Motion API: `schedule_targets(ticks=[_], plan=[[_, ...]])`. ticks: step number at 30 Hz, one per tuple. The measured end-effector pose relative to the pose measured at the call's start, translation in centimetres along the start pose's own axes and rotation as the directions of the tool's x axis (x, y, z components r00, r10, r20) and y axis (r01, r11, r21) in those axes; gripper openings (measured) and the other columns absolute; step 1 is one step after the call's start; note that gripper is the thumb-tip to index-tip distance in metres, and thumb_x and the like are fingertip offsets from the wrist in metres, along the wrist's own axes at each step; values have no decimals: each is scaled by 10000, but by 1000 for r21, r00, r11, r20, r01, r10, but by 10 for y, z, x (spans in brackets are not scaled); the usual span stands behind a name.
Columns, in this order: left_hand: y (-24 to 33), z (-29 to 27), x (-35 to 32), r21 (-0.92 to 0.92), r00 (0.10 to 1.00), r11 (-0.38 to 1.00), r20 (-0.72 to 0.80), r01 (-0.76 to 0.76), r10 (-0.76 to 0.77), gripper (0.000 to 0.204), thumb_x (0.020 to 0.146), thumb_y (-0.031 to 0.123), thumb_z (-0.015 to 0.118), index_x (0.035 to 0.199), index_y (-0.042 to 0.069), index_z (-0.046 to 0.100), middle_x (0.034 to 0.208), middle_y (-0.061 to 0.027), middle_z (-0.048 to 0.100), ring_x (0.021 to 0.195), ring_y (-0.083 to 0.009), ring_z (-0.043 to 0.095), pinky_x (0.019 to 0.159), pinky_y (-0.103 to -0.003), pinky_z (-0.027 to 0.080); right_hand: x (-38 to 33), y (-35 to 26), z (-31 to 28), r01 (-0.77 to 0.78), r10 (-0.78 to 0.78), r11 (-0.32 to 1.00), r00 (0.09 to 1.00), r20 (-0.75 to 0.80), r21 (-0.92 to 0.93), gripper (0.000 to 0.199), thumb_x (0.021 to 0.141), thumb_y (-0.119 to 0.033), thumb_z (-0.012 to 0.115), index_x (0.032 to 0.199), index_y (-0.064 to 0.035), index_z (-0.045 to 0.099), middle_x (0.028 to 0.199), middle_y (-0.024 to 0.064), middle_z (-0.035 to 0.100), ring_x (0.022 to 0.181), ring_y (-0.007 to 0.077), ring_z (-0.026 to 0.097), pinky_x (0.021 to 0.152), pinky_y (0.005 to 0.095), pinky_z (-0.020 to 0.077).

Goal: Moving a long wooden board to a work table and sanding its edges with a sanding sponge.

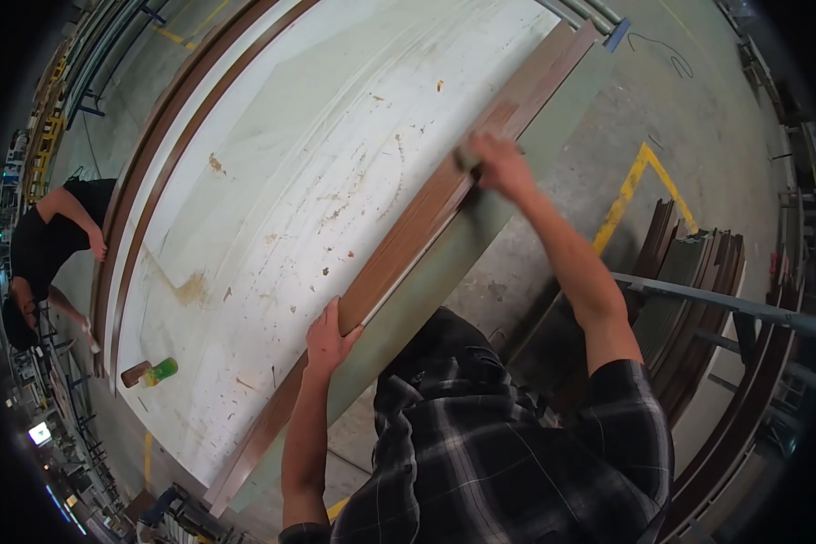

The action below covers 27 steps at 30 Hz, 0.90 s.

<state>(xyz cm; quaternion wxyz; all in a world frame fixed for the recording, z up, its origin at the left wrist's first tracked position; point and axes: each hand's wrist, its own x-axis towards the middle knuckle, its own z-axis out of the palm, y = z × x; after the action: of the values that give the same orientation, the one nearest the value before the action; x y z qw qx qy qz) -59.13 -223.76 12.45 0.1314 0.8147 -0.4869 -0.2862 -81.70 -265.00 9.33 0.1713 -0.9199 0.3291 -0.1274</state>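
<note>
A long brown wood-look profile (426, 210) lies slantwise along the near edge of the white worktable. My left hand (328, 339) grips it around its lower part, thumb at the side facing me. Farther up, my right hand (503, 166) is closed on a small greyish-brown pad (467, 158) against the profile's top face. Motion blurs that hand, so the pad's exact kind is unclear. A pale green strip (372, 349) runs beside the profile on my side.
Across the white worktable (272, 181), scraps are scattered near a green-and-yellow bottle (160, 371). Two brown strips (150, 208) lie along its far left edge, where a co-worker (59, 236) bends. More profiles (689, 263) stand on a metal rack (725, 302) at the right.
</note>
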Motion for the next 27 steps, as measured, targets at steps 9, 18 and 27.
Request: schedule_targets(ticks=[9, 18, 27], plan=[[-29, 6, -32, 31, 1000, 999, -23, -15, 16, 831, 709, 217, 739, 1390, 56, 290, 1372, -168, 413, 1262, -330, 403, 1008, -446, 345, -43, -76, 41, 484, -487, 873, 861, 151, 57, 847, 637, -234, 750, 1389, -152, 368, 1474, 58, 301, 1373, 250, 251, 1125, 444, 203], [4, 0, -26, 166, 996, 982, 13, 89, -92, 853, 682, 119, 756, 1379, 8, 277, 1366, -233, 388, 1291, -405, 343, 1056, -451, 312, 69, 153, -31, 100, -103, 988, 994, -21, -118, 830, 604, -106, 717, 1368, -110, 392, 1440, 104, 352, 1322, 305, 336, 1083, 483, 259], [16, 12, -17, 166, 944, 931, -10, 326, -329, 784, 683, 44, 728, 1346, 13, 310, 1361, -260, 372, 1268, -431, 353, 1050, -462, 314, 23, 4, 27, 527, -548, 832, 828, 114, 172, 672, 738, -310, 628, 1343, -107, 418, 1423, 96, 377, 1343, 274, 311, 1105, 477, 217]])
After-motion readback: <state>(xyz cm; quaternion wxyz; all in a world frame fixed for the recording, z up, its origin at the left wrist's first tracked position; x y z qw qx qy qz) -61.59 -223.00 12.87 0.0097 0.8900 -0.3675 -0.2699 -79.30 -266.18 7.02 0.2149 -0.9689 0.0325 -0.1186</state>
